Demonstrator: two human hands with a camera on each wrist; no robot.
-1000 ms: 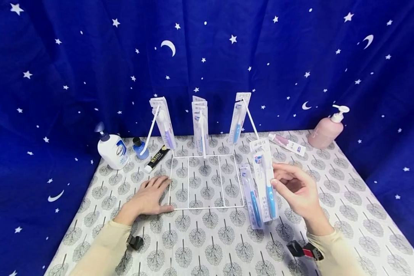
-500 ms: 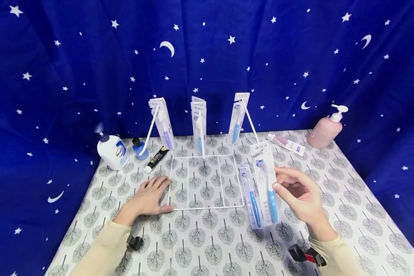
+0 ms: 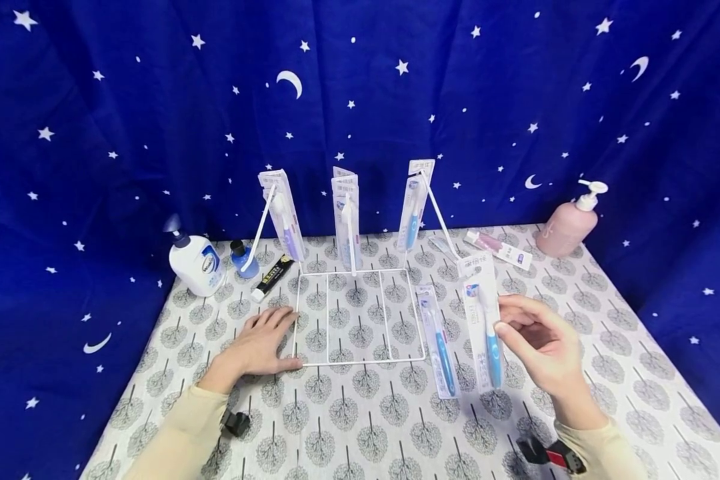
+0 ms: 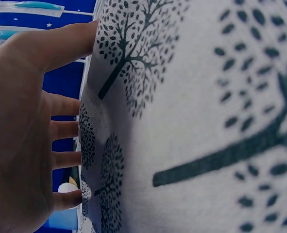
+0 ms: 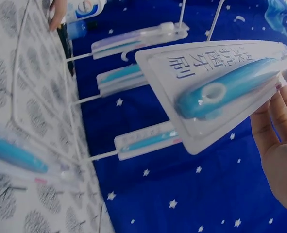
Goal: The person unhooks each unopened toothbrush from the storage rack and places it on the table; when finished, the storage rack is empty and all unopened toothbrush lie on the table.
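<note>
My right hand [image 3: 540,347] pinches a packaged blue toothbrush [image 3: 483,327] by its right edge, between thumb and fingers. The package stands upright above the table, its top edge right at the tip of the rack's right prong. The white wire rack [image 3: 360,363] has three prongs, with packaged toothbrushes hanging on each: purple ones [image 3: 289,227] at left, a stack [image 3: 346,220] in the middle, a blue one [image 3: 414,213] at right. My left hand [image 3: 264,343] rests with spread fingers at the left side of the rack's base. Another packaged blue toothbrush [image 3: 441,347] lies beside the base's right side.
At the left stand a white pump bottle [image 3: 198,263] and a small blue bottle [image 3: 244,260], with a black toothpaste tube [image 3: 273,277] lying near them. A pink-and-white tube [image 3: 498,250] lies at the back right, near a pink pump bottle [image 3: 569,230]. A starry blue curtain [image 3: 360,100] hangs behind.
My right hand has moved to the right and slightly nearer with the toothbrush package, away from above the lying one. The left hand has stayed on the rack base.
</note>
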